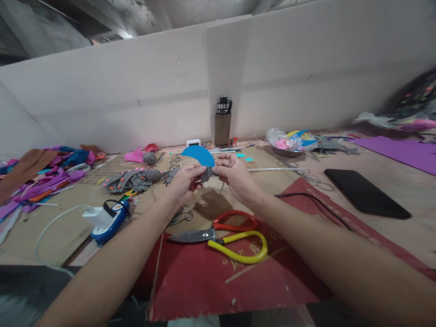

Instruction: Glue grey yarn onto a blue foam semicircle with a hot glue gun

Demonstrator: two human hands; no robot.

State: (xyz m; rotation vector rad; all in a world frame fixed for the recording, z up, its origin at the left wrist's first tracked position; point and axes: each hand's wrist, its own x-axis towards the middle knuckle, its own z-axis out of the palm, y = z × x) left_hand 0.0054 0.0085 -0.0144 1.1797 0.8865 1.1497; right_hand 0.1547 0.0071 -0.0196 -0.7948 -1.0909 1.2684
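Observation:
Both hands meet above the cardboard-covered table, in the middle of the head view. Between them is a blue crescent-shaped piece (200, 155), its lower right end at the fingertips. My left hand (188, 180) is closed, thumb and fingers pinching near that lower edge, with a bit of grey material (207, 175) at the fingertips. My right hand (235, 175) pinches the crescent's right tip between thumb and forefinger. A thin dark strand hangs below the right fingers. Nearer to me, scissors (221, 234) with one red and one yellow handle lie on red cardboard (194, 277).
A dark bottle (222, 129) stands by the white wall. At right are a bowl (288, 151) of wrapped bits, a black phone (367, 193) and a purple sheet (402, 153). Coloured scraps (68, 175), grey decorated strips (126, 180) and a blue power strip (111, 225) with cables lie left.

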